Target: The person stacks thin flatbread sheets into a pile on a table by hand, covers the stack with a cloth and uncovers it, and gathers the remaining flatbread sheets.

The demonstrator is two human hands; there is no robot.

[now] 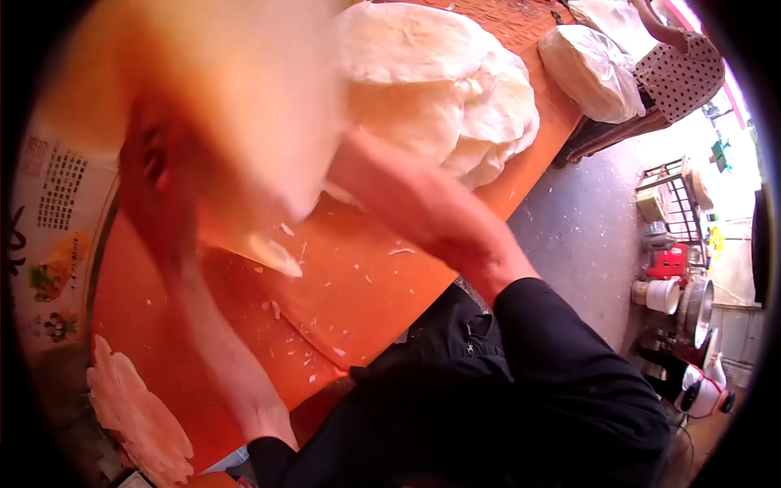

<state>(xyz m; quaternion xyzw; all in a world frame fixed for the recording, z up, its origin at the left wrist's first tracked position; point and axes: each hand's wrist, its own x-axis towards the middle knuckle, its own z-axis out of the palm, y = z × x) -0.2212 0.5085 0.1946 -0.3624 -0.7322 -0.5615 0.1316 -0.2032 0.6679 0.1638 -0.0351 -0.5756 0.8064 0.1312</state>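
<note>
A large pale sheet, blurred and close to the camera, (244, 89) fills the upper left, raised above the orange table (390, 276). My left hand (159, 179) is closed on its lower left side, in shadow and partly smeared. My right forearm reaches behind the sheet's right side; the right hand itself is hidden there. Just behind, a thick pile of pale, soft, folded sheets (439, 89) lies on the table. At the lower left, a flat ruffled pale piece (138, 415) rests at the table's edge. Small pale scraps are scattered between my arms.
A printed panel (61, 236) borders the table on the left. At the upper right, a person in a dotted garment (679, 77) stands by a wrapped white bundle (590, 73). Grey floor (578, 236), a rack, buckets (659, 295) and another person (704, 386) are on the right.
</note>
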